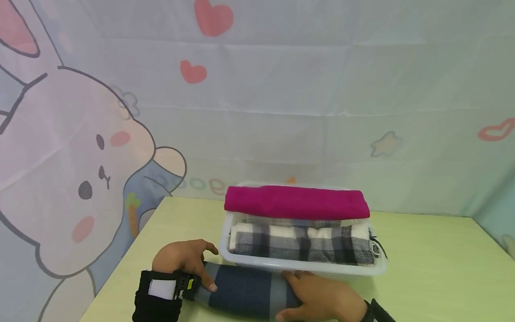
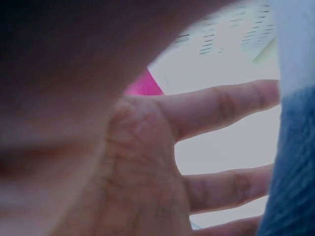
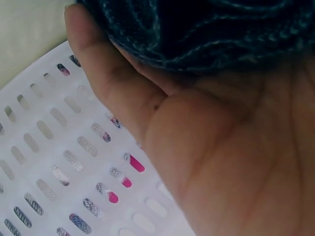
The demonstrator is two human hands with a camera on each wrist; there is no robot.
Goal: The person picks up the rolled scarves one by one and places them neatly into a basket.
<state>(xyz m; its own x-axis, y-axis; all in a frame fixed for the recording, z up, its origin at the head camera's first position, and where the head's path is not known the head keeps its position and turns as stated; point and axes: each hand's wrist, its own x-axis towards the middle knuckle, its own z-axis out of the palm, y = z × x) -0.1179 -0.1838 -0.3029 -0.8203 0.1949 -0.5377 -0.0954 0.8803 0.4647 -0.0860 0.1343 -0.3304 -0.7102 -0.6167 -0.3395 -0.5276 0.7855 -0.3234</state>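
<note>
Two hands on one rolled dark blue and grey cloth [image 1: 245, 291], lying on the worktop [image 1: 426, 268] at the near edge, just in front of the white basket [image 1: 306, 267]. Left hand [image 1: 183, 258] curls over its left end; right hand [image 1: 322, 299] wraps its right end.

bare hands [image 1: 183, 259], blk wrist straps [image 1: 157, 297], white patch on L

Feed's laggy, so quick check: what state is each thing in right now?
Navy roll: on the table, outside the basket, held at both ends.
Basket: upright, holding two rolls.
Pink roll: at the back.
Plaid roll: in front.
Left hand: gripping.
Right hand: gripping.
</note>
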